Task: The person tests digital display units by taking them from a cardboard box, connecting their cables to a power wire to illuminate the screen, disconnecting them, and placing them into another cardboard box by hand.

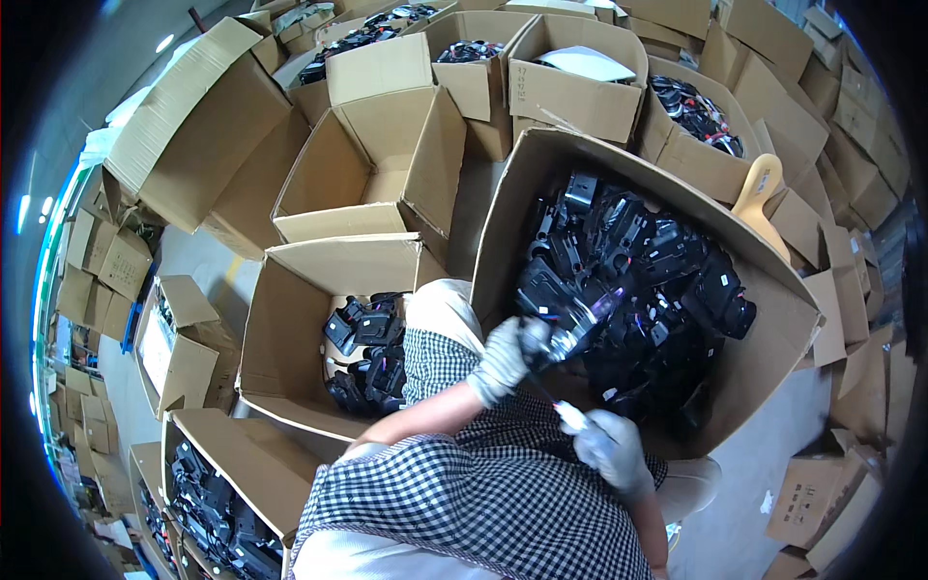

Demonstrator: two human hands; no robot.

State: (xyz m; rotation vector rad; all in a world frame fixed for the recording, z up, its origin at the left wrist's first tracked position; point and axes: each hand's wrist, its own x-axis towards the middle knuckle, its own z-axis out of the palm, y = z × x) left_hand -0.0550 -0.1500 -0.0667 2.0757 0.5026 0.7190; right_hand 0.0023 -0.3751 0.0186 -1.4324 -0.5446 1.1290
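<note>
My left hand (505, 360), in a pale work glove, grips a black plastic part (570, 314) with a shiny face, lifted just above the heap in the large cardboard box (773, 319) in front of me. My right hand (611, 447), also gloved, is closed on a small thin tool (570, 416) with a light tip, held just below the part. The box is full of several similar black plastic parts (657, 271). My checked sleeves and apron fill the lower middle of the view.
An open box (280, 329) with black parts stands to my left, another box of parts (222, 522) at the lower left, an empty open box (387, 164) beyond. Many more cartons surround me. A tan wooden handle (759, 198) leans behind the large box.
</note>
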